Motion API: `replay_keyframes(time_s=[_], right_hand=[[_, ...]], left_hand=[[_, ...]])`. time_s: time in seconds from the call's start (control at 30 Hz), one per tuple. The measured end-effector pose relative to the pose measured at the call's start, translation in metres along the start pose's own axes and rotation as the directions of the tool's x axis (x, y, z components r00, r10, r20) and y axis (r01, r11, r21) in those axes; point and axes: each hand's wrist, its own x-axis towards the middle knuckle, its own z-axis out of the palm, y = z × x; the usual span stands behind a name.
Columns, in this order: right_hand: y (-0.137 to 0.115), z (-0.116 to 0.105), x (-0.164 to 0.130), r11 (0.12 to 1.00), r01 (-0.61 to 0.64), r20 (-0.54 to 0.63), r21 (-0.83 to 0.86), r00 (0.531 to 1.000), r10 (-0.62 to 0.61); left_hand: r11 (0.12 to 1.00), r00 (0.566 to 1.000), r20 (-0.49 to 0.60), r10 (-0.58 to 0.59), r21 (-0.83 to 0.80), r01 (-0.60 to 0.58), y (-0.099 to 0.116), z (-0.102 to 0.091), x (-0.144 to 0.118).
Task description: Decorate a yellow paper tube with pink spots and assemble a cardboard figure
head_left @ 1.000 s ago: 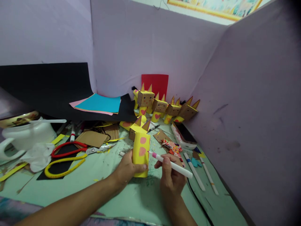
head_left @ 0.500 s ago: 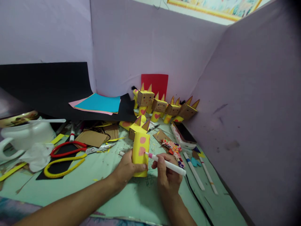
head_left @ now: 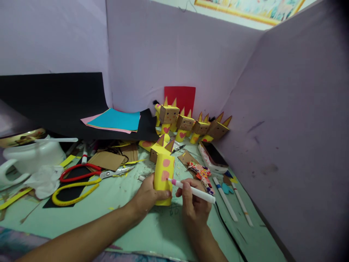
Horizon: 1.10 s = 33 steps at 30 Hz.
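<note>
the left forearm slants over the desk's (head_left: 131, 236) near edge, the left hand (head_left: 149, 194) with fingers closed around the lower part of a spotted yellow tube (head_left: 160, 170), mid-desk. the right hand (head_left: 196, 203) pinches a white marker (head_left: 196, 191), pink tip at the lower spot. scissors (head_left: 104, 175) lie well to the left; dark scribbles (head_left: 174, 209) beside the tube are unreadable.
</note>
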Motion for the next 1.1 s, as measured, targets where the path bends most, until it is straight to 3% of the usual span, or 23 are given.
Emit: replay_keyframes(time_s=[0.4,0.63,0.77,1.1], right_hand=[[-0.001,0.001,-0.002,0.998,0.018,-0.023,0.067,1.000,-0.016],[0.007,0.000,-0.001,0.995,0.062,0.146,0.079,0.987,-0.073],[0.007,-0.001,-0.002,0.995,0.006,0.133,0.099,0.991,-0.019],[0.011,0.000,-0.003,0.995,0.061,0.161,0.074,0.984,-0.072]], left_hand=[[0.998,1.000,0.006,0.020,-0.052,-0.019,-0.015,-0.005,0.007],[0.996,0.999,0.029,0.035,-0.080,-0.032,-0.007,-0.003,0.004],[0.997,0.999,0.023,0.041,-0.064,-0.040,-0.008,-0.003,0.003],[0.998,0.999,0.019,0.031,-0.048,-0.030,-0.006,-0.002,0.003]])
